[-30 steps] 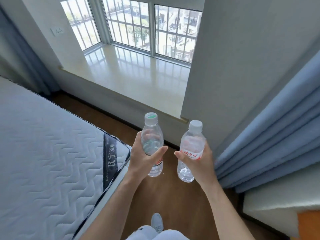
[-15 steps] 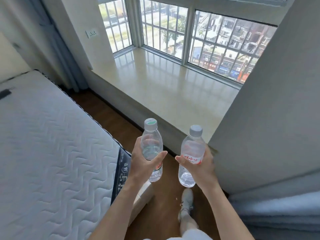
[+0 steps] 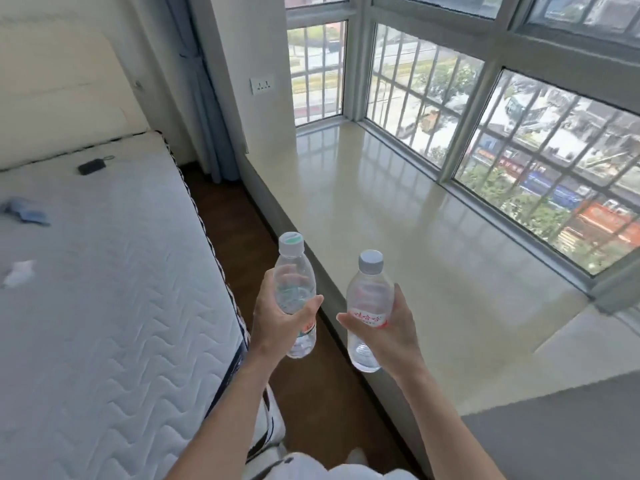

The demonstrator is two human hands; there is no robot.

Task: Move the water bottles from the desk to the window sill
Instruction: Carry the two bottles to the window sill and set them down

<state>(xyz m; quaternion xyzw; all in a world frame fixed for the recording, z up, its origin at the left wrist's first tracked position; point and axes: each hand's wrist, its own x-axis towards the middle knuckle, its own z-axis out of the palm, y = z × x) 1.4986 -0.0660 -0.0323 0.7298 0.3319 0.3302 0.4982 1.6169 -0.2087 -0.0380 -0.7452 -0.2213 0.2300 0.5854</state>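
Observation:
Two clear plastic water bottles are held upright in front of me. My left hand (image 3: 277,318) grips the bottle with the green-marked white cap (image 3: 294,271) over the wooden floor strip. My right hand (image 3: 388,327) grips the grey-capped bottle with a red label (image 3: 370,292) just above the near edge of the window sill (image 3: 398,216). The glossy beige sill stretches ahead and to the right, below the barred windows.
A white quilted mattress (image 3: 104,271) fills the left, with a small black object (image 3: 89,167) and blue cloth (image 3: 26,211) on it. A narrow wooden floor strip (image 3: 221,209) runs between bed and sill. A blue curtain (image 3: 207,98) hangs by the wall socket (image 3: 262,85). A grey wall (image 3: 554,427) stands at lower right.
I have stepped closer and turned; the sill now lies directly in front and to the right. Both hands still hold their bottles, the right one now over the sill's edge.

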